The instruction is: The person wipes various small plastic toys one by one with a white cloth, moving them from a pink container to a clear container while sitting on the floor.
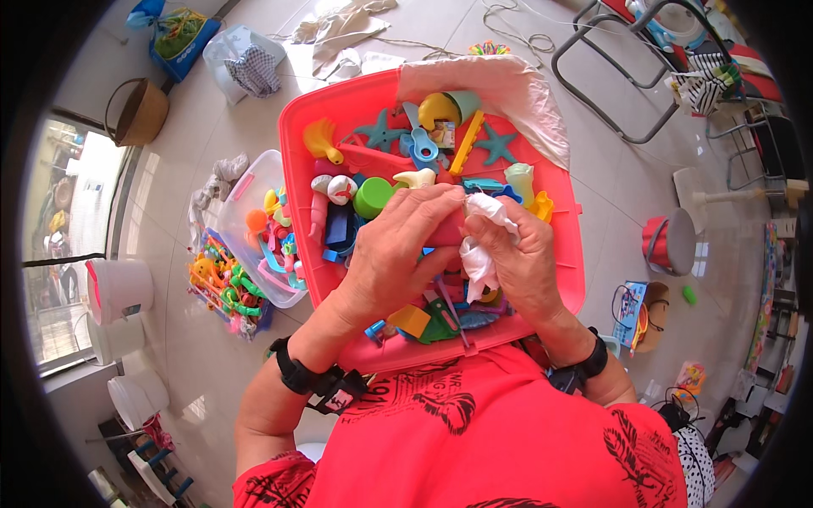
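Note:
My left hand (406, 241) grips a pinkish-red toy (450, 230), mostly hidden by the fingers. A crumpled white cloth (479, 257) is pinched in my right hand (527, 254), its upper end against the toy. Both hands are above a large red plastic tray (298, 184) filled with toys. Around them I see a green cup (373, 197), a cream-coloured toy (416, 178), a blue spoon-like toy (424, 145) and a pale green toy (521, 182). Closer to my body are an orange-yellow block (408, 320) and a green toy piece (439, 324).
Left of the tray are a clear plastic box (251, 190) of small toys and a pile of colourful toys (225, 282). White fabric (495, 79) covers the tray's far right corner. A metal-framed chair (635, 136) and a red bucket (657, 241) stand right.

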{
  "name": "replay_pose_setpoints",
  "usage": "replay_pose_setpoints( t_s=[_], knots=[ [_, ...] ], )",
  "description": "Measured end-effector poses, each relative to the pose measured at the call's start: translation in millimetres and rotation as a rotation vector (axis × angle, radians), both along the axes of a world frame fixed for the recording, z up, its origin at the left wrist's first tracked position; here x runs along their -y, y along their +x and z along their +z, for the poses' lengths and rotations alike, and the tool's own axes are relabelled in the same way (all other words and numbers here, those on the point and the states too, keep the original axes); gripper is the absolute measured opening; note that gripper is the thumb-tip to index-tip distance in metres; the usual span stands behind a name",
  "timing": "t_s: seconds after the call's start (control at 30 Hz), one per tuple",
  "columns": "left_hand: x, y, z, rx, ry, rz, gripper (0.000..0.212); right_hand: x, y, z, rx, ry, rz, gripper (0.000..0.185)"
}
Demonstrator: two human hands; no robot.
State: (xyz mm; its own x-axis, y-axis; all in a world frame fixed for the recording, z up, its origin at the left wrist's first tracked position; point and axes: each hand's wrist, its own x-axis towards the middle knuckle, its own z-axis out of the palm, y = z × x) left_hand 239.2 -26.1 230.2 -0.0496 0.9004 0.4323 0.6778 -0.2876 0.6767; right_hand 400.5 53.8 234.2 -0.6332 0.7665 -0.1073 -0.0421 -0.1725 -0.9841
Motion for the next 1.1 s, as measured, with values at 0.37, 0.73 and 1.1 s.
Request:
replay_pose_setpoints(
  t_s=[0.37, 0.73, 1.1],
  knots=[
    [1.4, 9.4, -0.9, 0.526, -0.158, -0.088, 0.06, -12.7, 4.7, -14.8, -0.214, -0.12, -0.2, 0.031],
    [-0.8, 5.4, -2.9, 0.517, -0.264, -0.115, 0.061, -10.2, 1.4, -13.2, -0.117, -0.039, -0.114, 0.019],
    [5.8, -6.3, 15.5, 1.272, -0.511, -0.28, 0.041, -13.6, 1.4, -8.3, -0.192, -0.033, -0.266, 0.012]
  ],
)
